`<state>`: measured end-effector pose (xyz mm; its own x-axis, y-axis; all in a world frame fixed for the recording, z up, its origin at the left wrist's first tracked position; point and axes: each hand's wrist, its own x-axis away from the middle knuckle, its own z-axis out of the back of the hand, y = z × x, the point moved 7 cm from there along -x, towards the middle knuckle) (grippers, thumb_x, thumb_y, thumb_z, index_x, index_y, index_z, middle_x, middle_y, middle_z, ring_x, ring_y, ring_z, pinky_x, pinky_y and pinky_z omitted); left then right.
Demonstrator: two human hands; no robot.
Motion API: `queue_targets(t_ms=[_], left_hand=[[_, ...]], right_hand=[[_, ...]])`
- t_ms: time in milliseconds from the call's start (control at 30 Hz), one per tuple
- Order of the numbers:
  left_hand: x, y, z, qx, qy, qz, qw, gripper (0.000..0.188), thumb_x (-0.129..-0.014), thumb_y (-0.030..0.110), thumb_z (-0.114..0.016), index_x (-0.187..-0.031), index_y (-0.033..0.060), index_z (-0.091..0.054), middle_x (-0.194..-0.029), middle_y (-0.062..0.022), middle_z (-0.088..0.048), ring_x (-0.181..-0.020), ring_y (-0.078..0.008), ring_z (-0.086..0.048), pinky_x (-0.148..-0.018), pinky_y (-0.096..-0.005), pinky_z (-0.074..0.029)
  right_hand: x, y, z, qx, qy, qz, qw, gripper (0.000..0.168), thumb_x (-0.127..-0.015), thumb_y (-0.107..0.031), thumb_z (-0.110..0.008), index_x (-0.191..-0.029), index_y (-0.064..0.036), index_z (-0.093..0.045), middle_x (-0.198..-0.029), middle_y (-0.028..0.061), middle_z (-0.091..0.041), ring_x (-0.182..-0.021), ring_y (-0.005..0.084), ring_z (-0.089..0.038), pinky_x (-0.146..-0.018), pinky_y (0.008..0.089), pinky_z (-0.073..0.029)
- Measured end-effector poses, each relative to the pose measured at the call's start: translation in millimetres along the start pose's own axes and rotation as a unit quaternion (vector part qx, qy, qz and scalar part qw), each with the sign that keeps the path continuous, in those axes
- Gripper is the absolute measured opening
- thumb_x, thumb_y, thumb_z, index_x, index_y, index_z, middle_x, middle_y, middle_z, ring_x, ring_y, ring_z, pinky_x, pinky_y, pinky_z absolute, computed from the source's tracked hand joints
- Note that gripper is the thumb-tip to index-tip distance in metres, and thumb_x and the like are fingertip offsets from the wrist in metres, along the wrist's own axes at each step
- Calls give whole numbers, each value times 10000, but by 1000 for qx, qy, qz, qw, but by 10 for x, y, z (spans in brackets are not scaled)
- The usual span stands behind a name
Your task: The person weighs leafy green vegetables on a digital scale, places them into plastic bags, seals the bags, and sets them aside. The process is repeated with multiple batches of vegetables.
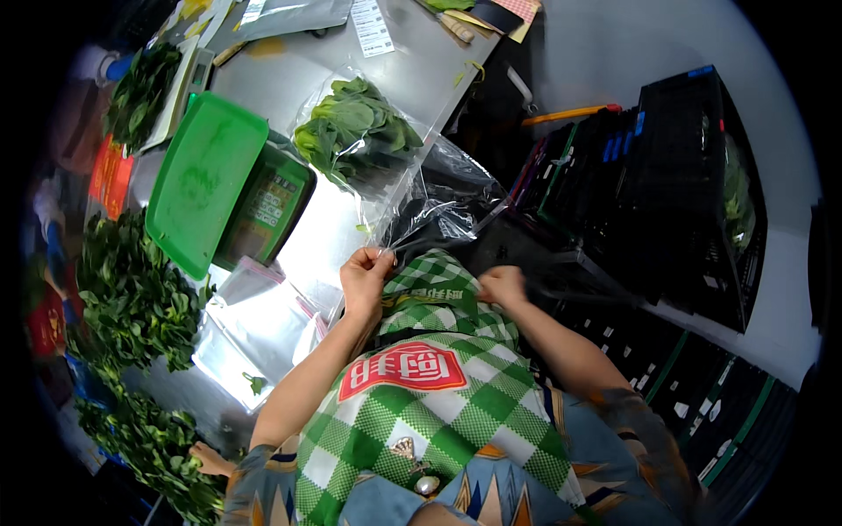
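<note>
Leafy greens (358, 128) lie inside a clear plastic bag (441, 191) on the metal table, and the bag's loose end hangs over the table edge. My left hand (367, 269) pinches a gathered edge of that bag close to my apron. My right hand (503, 287) is closed beside the apron, slightly blurred; whether it holds anything is unclear. Left of the bag, a green plastic tray (207, 184) sits tilted on a green digital scale (266, 207). A stack of clear plastic bags (253, 329) lies nearer to me on the table.
Heaps of leafy greens (135, 296) line the table's left side, where another person's hand (212, 459) touches them. A second scale (191, 92) stands at the upper left. Black plastic crates (677, 177) are stacked at the right, near the table edge. A printed label strip (372, 27) lies at the top.
</note>
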<state>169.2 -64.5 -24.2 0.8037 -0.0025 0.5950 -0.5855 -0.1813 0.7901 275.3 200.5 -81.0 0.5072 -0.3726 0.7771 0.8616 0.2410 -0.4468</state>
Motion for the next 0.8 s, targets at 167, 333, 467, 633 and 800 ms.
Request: queue_targets(t_ms=[167, 333, 467, 633, 800], left_hand=[[60, -255, -15, -6, -88, 85, 992, 75, -820, 23, -666, -787, 19, -598, -723, -32, -624, -602, -68, -520, -575, -193, -415], [83, -213, -185, -20, -110, 92, 989, 79, -819, 38, -678, -801, 32, -602, -748, -26, -624, -632, -71, -531, -609, -201, -432], [72, -207, -204, -33, -111, 63, 991, 77, -820, 15, -671, -798, 23, -597, -763, -37, -634, -674, -86, -573, -643, -218, -466], [100, -228, -152, -64, -90, 51, 993, 62, -820, 8, -664, -790, 1, -610, -757, -49, -647, -664, -89, -586, -635, -217, -474], [127, -202, -150, -70, -69, 29, 995, 59, -817, 11, -664, -782, -6, -619, -741, -41, -646, -646, -77, -576, -612, -207, -462]], right_hand=[[56, 385, 643, -152, -46, 33, 987, 241, -809, -177, -655, -959, 9, -692, -822, 100, -692, -722, 139, -661, -637, 232, -511], [506, -557, -680, -223, -292, -15, 930, 477, -808, -429, -676, -1041, -14, -645, -916, 58, -663, -836, 125, -592, -739, 244, -433], [501, -707, -968, -287, -263, -38, 920, 245, -799, -265, -645, -831, -22, -655, -763, 45, -649, -672, 101, -581, -613, 209, -430], [478, -733, -949, -261, -209, -37, 942, 140, -782, -141, -609, -757, -8, -643, -669, 62, -627, -560, 115, -570, -526, 217, -447], [422, -746, -909, -240, -198, -13, 950, 138, -787, -128, -603, -772, 3, -645, -675, 67, -631, -565, 125, -587, -524, 238, -476]])
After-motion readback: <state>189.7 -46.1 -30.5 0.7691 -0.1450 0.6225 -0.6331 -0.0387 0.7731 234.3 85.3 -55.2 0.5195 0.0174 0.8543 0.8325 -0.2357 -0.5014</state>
